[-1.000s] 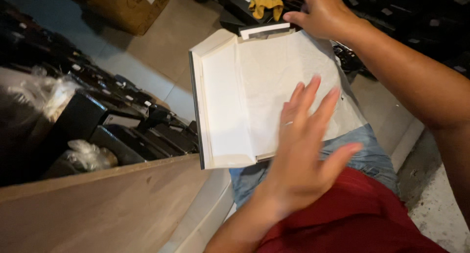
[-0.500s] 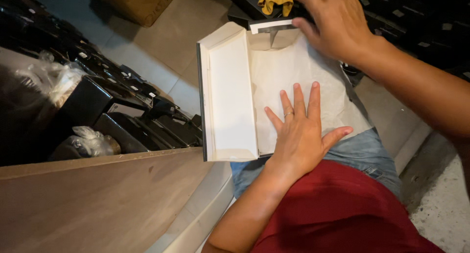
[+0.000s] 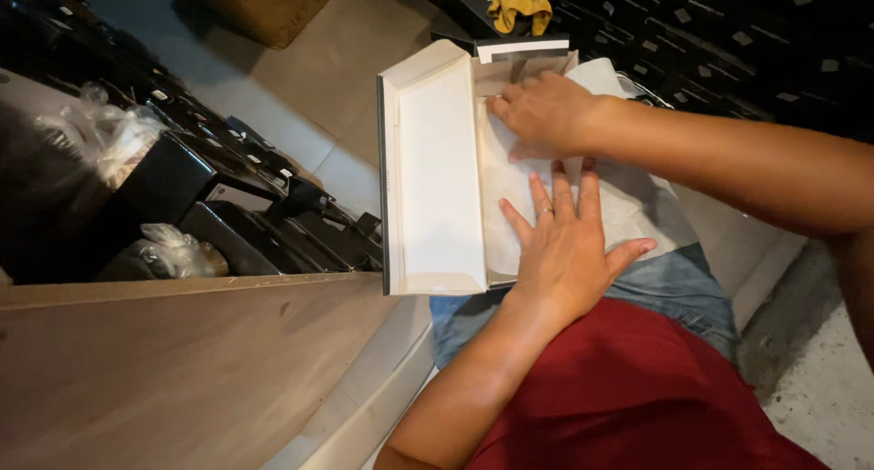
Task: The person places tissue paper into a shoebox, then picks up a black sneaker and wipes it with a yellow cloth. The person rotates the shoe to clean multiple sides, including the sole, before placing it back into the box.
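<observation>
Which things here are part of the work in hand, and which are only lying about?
In use:
left hand, flat on the tissue paper
right hand, pressing the paper
open white box

Lying about:
yellow cloth
black boxes
plastic bags
cardboard box

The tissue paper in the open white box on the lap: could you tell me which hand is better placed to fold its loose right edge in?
Probably the right hand: it rests on the tissue paper at the far end of the box, nearer the overhanging edge, while the left hand lies flat pinning the sheet's middle.
</observation>
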